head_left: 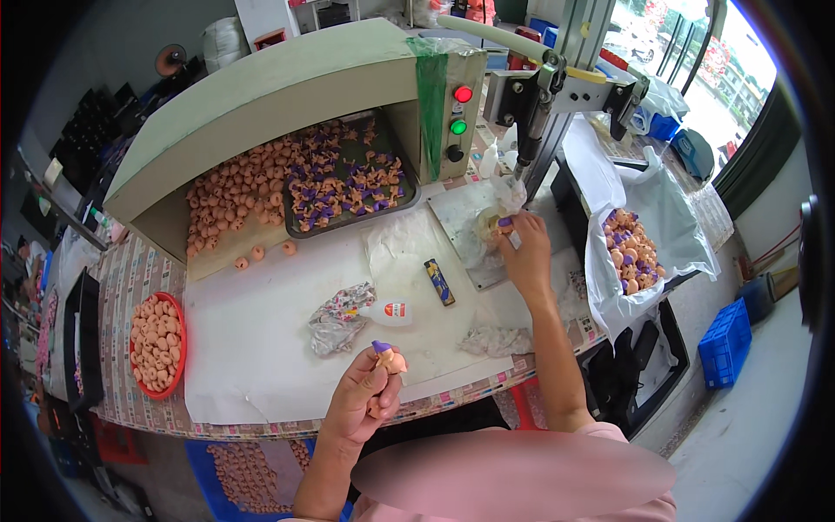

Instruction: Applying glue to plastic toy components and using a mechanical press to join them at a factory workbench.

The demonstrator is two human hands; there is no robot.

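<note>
My left hand (358, 402) is closed around small peach and purple doll parts (389, 358) above the table's front edge. A purple tip points up past the fingertips, and another peach piece shows lower in the grip. Further right and farther away, my right hand (528, 258) pinches a small purple-and-peach doll part (504, 224) beside a press fixture (490, 228) on a metal plate. My fingers partly hide that piece. Between the hands lie a white squeeze bottle (389, 313), a crumpled cloth (337, 320) and a dark blue and yellow tube (439, 283).
A hooded box (261, 87) covers a dark tray (412, 187) of purple-and-peach parts and a pile of peach heads (235, 187). At left stands a red basket (183, 344) of peach pieces. A plastic-lined bin (687, 226) stands right, near the metal press arm (544, 96).
</note>
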